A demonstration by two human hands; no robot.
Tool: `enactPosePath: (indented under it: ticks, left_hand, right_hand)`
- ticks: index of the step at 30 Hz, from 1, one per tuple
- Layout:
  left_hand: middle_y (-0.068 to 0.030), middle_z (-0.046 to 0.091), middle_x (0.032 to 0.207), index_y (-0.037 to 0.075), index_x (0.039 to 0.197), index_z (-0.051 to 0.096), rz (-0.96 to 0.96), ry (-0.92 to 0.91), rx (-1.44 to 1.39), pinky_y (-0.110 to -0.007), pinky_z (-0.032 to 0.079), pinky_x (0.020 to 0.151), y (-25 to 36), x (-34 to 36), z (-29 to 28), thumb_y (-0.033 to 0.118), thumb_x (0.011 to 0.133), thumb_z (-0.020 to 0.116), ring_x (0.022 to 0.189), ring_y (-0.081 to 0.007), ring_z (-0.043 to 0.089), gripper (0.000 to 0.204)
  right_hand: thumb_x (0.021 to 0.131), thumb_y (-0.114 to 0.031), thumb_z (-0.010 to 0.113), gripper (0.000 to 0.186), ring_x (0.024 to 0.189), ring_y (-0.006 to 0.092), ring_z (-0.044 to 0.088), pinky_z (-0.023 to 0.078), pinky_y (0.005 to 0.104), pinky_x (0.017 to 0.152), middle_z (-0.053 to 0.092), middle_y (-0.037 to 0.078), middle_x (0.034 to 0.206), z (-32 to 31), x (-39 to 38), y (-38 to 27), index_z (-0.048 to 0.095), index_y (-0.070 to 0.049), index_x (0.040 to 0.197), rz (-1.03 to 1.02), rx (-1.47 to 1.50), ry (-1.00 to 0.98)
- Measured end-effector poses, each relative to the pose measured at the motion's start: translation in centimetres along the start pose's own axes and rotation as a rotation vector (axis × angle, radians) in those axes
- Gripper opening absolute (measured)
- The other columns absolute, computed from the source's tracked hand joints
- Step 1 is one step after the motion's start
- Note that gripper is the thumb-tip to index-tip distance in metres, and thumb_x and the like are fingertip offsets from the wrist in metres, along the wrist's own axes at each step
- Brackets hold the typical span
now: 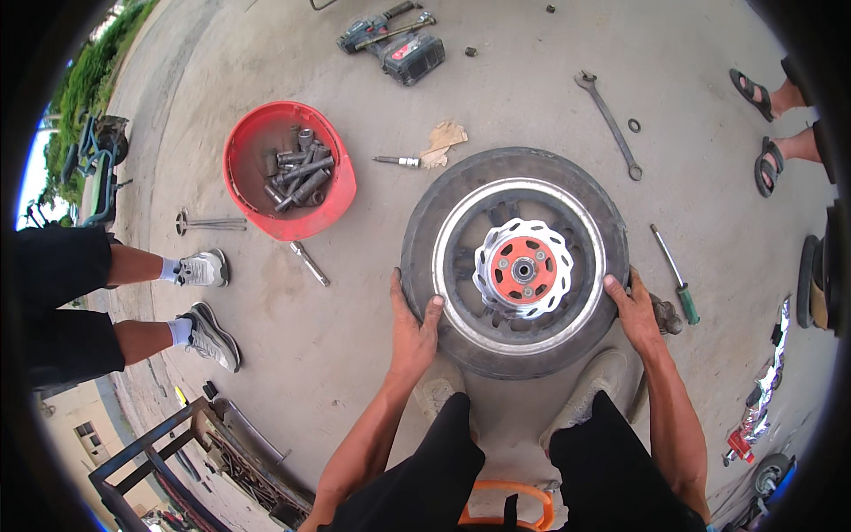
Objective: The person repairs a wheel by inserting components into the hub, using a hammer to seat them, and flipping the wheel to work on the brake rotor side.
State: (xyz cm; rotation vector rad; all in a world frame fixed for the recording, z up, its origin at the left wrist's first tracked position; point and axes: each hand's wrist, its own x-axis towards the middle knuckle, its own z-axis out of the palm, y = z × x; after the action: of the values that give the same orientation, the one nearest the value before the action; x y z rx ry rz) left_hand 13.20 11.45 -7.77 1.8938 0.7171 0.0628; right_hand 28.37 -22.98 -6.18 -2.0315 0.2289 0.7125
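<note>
A motorcycle wheel with a black tyre (425, 230) lies between my shoes, its brake disc (486, 257) and red hub centre facing up. My left hand (415, 330) grips the tyre's left side, thumb on top and fingers down the outer wall. On the opposite side my right hand (635, 309) holds the tyre the same way. The undersides of both grips are hidden. Just right of that hand lies a rusty metal head (667, 316), perhaps a hammer's, and beyond it a screwdriver (688, 303) with a green handle.
An upturned red hard hat (344, 191) holds several sockets (306, 182). A cordless impact wrench (412, 58), combination wrench (610, 126), bit socket (406, 162) and cardboard scrap (443, 142) lie beyond the wheel. People's feet stand left and right; a metal frame (151, 457) is at lower left.
</note>
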Motion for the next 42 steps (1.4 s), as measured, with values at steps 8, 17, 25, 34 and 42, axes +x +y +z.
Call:
enactPosePath:
  ticks: [8,17,25,34,42]
  left_hand:
    - [-0.0296,0.024,0.167,-0.006,0.163,0.013,-0.084,-0.008,-0.183,-0.043,0.024,0.127,1.5,0.3,-1.1,0.029,0.103,0.065,0.155,-0.0374,0.027,0.087]
    - [-0.0173,0.046,0.14,0.004,0.158,0.044,0.13,-0.013,-0.003,-0.048,0.038,0.111,10.0,-2.1,-9.2,0.073,0.092,0.058,0.127,-0.03,0.048,0.097]
    - [-0.0213,0.048,0.152,0.0,0.155,0.042,0.576,0.064,0.242,-0.048,0.034,0.121,11.5,2.2,-7.2,0.063,0.086,0.072,0.143,-0.0351,0.047,0.098]
    - [-0.0236,0.06,0.139,-0.007,0.141,0.052,0.69,0.264,0.342,-0.047,0.041,0.112,12.6,6.0,-6.0,0.083,0.085,0.051,0.125,-0.038,0.058,0.106]
    - [-0.0225,0.053,0.146,-0.005,0.149,0.04,0.535,0.242,-0.088,-0.047,0.038,0.116,11.6,9.3,-5.1,0.088,0.08,0.059,0.137,-0.0345,0.052,0.117]
  right_hand:
    - [0.096,-0.055,0.07,0.095,0.143,0.0343,0.048,0.036,0.0404,0.119,0.048,0.029,0.153,0.0,-0.6,1.8,0.036,0.01,0.156,0.063,0.087,0.03]
    - [0.106,-0.052,0.052,0.072,0.129,0.0268,0.056,0.039,0.038,0.115,0.062,0.019,0.137,-4.5,-6.9,-10.5,0.051,0.009,0.145,-0.149,0.281,0.157]
    - [0.109,-0.066,0.031,0.083,0.132,0.0269,0.056,0.041,0.0385,0.115,0.062,0.018,0.14,-5.4,-1.2,-11.8,0.053,0.005,0.147,-0.248,0.484,0.127]
    - [0.107,-0.071,0.027,0.086,0.13,0.0246,0.057,0.044,0.0384,0.113,0.061,0.016,0.141,-4.8,2.8,-9.4,0.052,0.002,0.148,-0.227,0.71,0.141]
    - [0.107,-0.072,0.025,0.085,0.143,0.0241,0.045,0.035,0.0386,0.121,0.047,0.009,0.158,-3.7,7.8,-10.5,0.042,-0.005,0.157,-0.362,0.621,0.065]
